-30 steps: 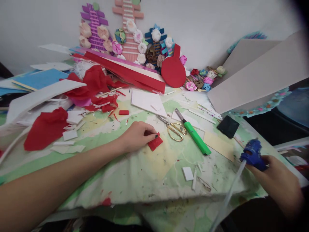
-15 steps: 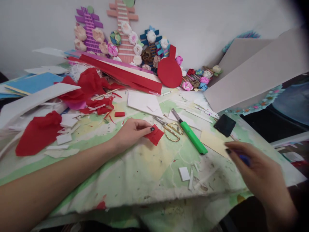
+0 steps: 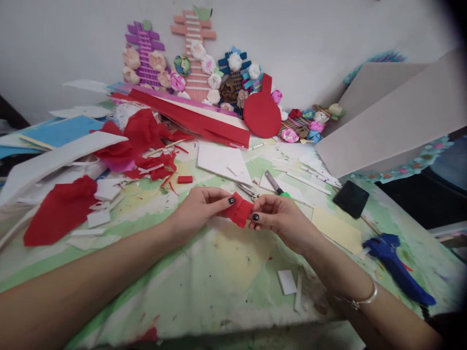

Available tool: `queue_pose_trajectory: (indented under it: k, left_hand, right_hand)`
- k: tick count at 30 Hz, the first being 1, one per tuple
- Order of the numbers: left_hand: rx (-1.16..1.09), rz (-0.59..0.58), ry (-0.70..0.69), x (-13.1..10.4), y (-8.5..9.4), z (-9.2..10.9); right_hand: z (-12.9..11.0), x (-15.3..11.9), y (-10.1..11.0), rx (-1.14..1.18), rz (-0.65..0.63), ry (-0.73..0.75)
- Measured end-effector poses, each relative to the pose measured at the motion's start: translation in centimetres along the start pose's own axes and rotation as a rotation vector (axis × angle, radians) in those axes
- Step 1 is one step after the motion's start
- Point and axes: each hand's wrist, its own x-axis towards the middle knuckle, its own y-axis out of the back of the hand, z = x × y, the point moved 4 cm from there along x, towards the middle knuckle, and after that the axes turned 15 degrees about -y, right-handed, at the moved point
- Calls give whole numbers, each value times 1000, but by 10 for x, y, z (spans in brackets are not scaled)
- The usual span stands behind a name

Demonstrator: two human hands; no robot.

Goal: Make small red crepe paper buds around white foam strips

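Observation:
A small piece of red crepe paper (image 3: pixel 240 212) is held above the table between my two hands. My left hand (image 3: pixel 199 212) pinches its left side between thumb and fingers. At its right edge, my right hand (image 3: pixel 285 221) has thumb and fingertips closed on the paper. Right behind the paper lie scissors (image 3: pixel 246 190), their handles mostly hidden by my right hand. A utility knife (image 3: pixel 273 182) shows only its blade end and a bit of green handle. The blue glue gun (image 3: pixel 396 267) rests on the table beyond my right forearm.
Red paper scraps (image 3: pixel 60 211) and white foam offcuts (image 3: pixel 98 218) clutter the left. A black phone-like slab (image 3: pixel 350 199) lies at right, near a cream card (image 3: pixel 337 228). Flower-decorated guitar shapes (image 3: pixel 197 63) and a red guitar-like cutout (image 3: pixel 261 114) lean on the wall.
My right hand has come leftward from the blue glue gun, which now lies on the table, and has taken the red paper's right edge. My left hand keeps its hold.

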Motion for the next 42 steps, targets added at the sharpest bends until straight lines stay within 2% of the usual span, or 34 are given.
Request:
queue_pose_trajectory:
  k: [8, 14, 19, 22, 29, 35, 42]
  left_hand:
    - [-3, -2, 25, -4, -4, 0]
    - [116, -31, -32, -6, -6, 7]
    - [174, -21, -75, -7, -7, 12]
    - [195, -18, -112, -8, -10, 16]
    - [321, -60, -277, -11, -13, 20]
    - [472, -56, -465, -15, -15, 22]
    - [547, -49, -621, -18, -16, 26]
  right_hand:
    - [8, 1, -1, 47, 67, 96]
    - [9, -2, -4, 10, 177, 109]
    - [7, -3, -11, -3, 128, 126]
    - [6, -5, -14, -21, 145, 157]
    - [3, -11, -15, -98, 302, 264]
    - [2, -15, -18, -110, 307, 342]
    - [3, -15, -17, -108, 307, 353]
